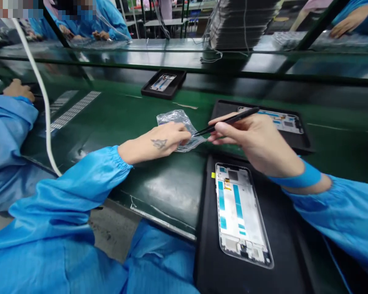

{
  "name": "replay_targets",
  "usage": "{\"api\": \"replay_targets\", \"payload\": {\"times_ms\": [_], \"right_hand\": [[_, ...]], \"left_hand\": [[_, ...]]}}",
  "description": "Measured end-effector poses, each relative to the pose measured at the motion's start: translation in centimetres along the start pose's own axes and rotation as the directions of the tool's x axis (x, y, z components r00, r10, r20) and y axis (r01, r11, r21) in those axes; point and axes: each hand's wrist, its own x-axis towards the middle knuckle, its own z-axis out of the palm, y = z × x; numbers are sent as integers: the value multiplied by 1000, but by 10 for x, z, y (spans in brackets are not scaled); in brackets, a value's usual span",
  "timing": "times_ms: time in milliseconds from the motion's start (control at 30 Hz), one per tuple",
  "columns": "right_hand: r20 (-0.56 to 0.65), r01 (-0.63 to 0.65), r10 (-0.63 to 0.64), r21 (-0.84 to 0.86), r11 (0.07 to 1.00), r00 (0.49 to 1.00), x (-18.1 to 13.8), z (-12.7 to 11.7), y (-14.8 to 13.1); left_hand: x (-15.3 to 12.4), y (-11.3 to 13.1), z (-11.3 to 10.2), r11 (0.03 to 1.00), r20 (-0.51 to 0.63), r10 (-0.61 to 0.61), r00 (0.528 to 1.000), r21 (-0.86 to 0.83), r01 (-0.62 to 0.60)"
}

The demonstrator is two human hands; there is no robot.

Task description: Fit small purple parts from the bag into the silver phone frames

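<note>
My left hand (168, 139) is closed on a clear plastic bag (178, 117) lying on the green bench. Between the fingers of my right hand (251, 130) is a pair of black tweezers (230, 121), its tips touching or just over the bag beside my left fingertips. What the tips grip, if anything, is too small to make out. Below my right hand, a silver phone frame (245, 220) with blue strips rests on a black tray (282, 245). A second phone frame (290, 122) lies in another black tray (305, 141) behind my right hand, which partly hides it.
Farther back is a small black tray (159, 94) with a phone part (163, 82). A sheet of small labels (76, 109) lies left. A white cable (41, 90) hangs near a co-worker's arm (9, 122). A green shelf rail (184, 67) crosses behind the bench.
</note>
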Motion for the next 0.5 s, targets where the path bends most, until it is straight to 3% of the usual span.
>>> {"api": "replay_targets", "payload": {"times_ms": [67, 200, 500], "right_hand": [[50, 80, -73, -146, 986, 996, 3, 6, 9], [90, 217, -197, -451, 866, 976, 3, 12, 22], [150, 258, -210, -517, 816, 966, 1, 11, 31]], "left_hand": [[-3, 1, 4, 997, 35, -61, 998, -49, 62], [-1, 10, 12, 987, 67, -164, 984, 6, 163], [12, 10, 13, 969, 99, -214, 972, 145, 198]]}}
